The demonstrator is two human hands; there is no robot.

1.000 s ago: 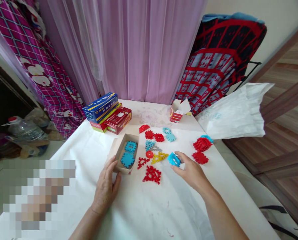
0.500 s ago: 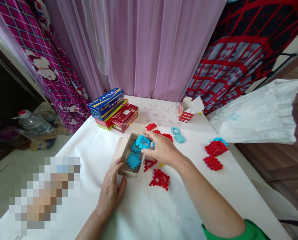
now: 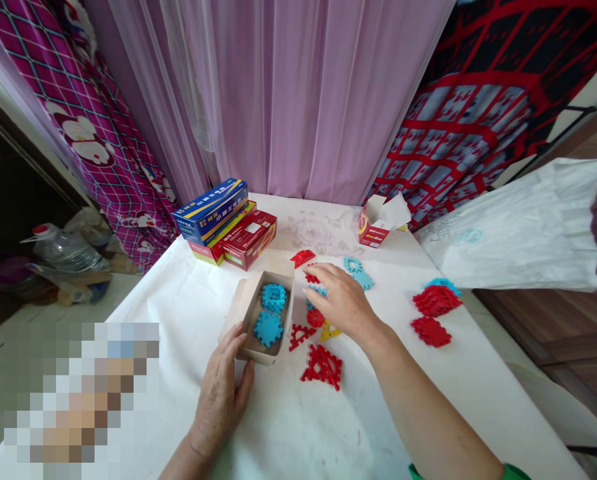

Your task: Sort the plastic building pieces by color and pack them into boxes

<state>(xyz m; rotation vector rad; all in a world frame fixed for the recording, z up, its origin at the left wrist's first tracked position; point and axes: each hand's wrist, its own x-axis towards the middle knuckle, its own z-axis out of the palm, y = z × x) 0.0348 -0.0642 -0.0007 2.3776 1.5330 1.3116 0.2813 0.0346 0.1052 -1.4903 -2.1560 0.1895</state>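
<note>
An open cardboard box (image 3: 284, 333) stands on the table with blue toothed plastic pieces (image 3: 269, 329) inside. My left hand (image 3: 222, 380) grips its near left corner between fingers and thumb. To the right of the box, my right hand (image 3: 345, 300) hovers low with fingers apart and nothing seen between them. Under and around that hand lie red, blue and yellow pieces, among them a yellow piece (image 3: 330, 331) partly covered by it. A red latticed stack (image 3: 322, 367) lies nearer to me, and a small red piece (image 3: 303, 258) farther back.
Blue and red boxes (image 3: 251, 240) are stacked at the back left. At the back right stands an open red box (image 3: 373, 233). Blue pieces (image 3: 358, 273) lie behind my right hand; red stacks (image 3: 435, 301) sit near the right edge, beside a white bag (image 3: 518, 230).
My right hand has let go of a blue piece, which now rests in the box with the others. The hand has moved right, over the loose pieces.
</note>
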